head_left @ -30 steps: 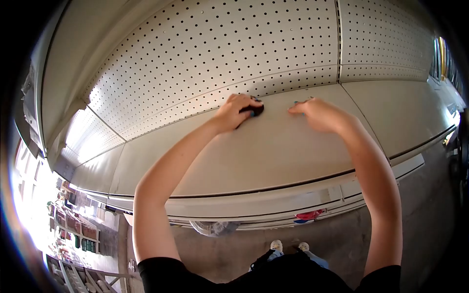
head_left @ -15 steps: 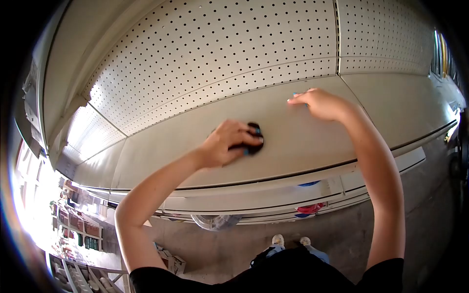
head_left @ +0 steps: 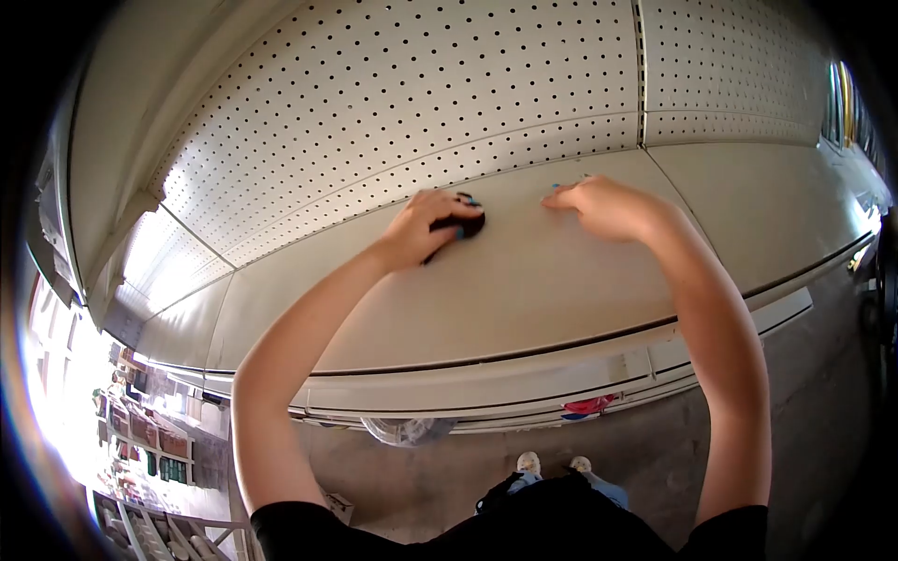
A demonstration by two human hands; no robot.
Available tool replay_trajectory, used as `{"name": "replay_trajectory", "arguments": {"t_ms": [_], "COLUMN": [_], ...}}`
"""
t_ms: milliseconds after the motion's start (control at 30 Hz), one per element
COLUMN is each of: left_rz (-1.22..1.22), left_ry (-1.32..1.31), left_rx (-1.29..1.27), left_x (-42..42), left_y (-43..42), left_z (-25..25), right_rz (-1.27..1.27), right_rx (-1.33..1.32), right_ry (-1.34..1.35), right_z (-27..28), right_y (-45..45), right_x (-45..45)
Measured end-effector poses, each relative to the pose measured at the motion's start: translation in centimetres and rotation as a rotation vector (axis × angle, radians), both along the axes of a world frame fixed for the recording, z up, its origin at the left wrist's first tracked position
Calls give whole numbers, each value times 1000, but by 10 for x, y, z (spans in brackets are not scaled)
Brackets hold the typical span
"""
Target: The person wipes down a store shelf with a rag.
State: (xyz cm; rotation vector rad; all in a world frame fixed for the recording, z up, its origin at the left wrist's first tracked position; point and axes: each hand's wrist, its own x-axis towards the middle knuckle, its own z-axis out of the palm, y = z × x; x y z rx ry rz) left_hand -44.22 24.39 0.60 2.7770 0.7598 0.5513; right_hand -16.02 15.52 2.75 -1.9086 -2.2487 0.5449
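My left hand (head_left: 418, 228) presses a black cloth (head_left: 472, 224), bunched up under its fingers, against the pale metal shelf (head_left: 524, 280). It is near the back of the shelf, close to the perforated panel. Much of the cloth is hidden by the hand. To the right, my right hand (head_left: 606, 208) is low over the same shelf, its fingers pointing left toward the cloth. Some of those fingers are stretched out, with nothing seen in them; whether they touch the shelf I cannot tell.
A perforated back panel (head_left: 449, 89) rises behind the shelf. Lower shelves hold a clear plastic-wrapped roll (head_left: 409, 431) and a red item (head_left: 591, 406). My shoes (head_left: 528, 462) stand on the grey floor (head_left: 402, 496). Racks with goods (head_left: 154, 435) are at the far left.
My left hand has slid the black cloth toward the back of the shelf and slightly left. My right hand has shifted only slightly.
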Motion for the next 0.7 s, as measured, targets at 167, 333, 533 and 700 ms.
{"name": "replay_trajectory", "arguments": {"t_ms": [167,333,533,700], "left_rz": [120,77,-204,-337], "left_ry": [-19,-26,15,12], "left_rx": [-58,-65,-83,-131], "left_x": [18,13,-11,-24], "left_y": [45,27,-59,-106], "left_z": [-2,-1,9,16], "right_rz": [-15,-34,14,-22], "right_rx": [67,18,3,-5], "right_ry": [-3,-5,27,27], "right_z": [-9,-5,-1,4], "right_y": [1,3,-1,-6], "right_x": [4,7,8,-2]}}
